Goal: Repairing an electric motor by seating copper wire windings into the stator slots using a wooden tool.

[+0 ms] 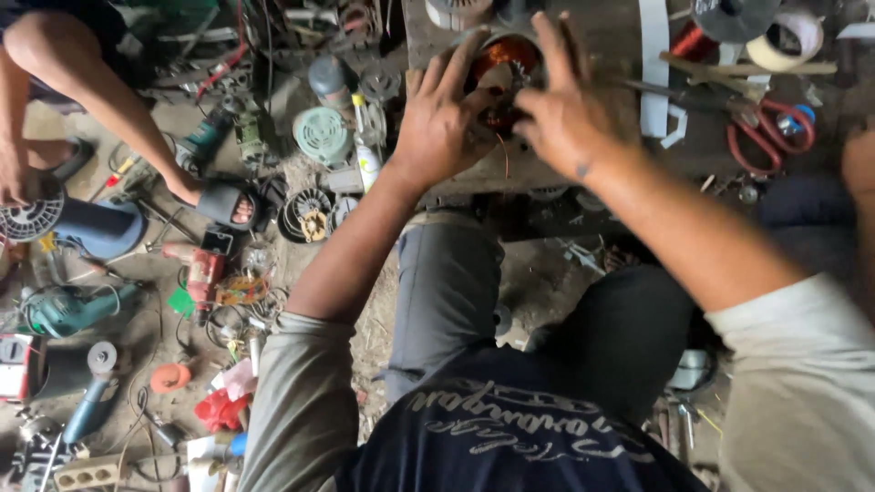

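A round motor stator (pixel 504 62) with copper-coloured windings sits on the workbench (pixel 620 55) at the top centre. My left hand (pixel 439 118) cups its left side with the fingers spread over the rim. My right hand (pixel 567 107) presses on its right side, fingers reaching over the top. A loose strand of copper wire (pixel 505 153) hangs down between my two hands. Much of the stator is hidden under my fingers.
Red-handled scissors (pixel 770 137), a roll of tape (pixel 784 41) and white strips (pixel 653 68) lie on the bench at right. The floor at left is strewn with motor parts, a red drill (pixel 202 269) and grinders (pixel 68 310). Another person's leg (pixel 100 91) rests at top left.
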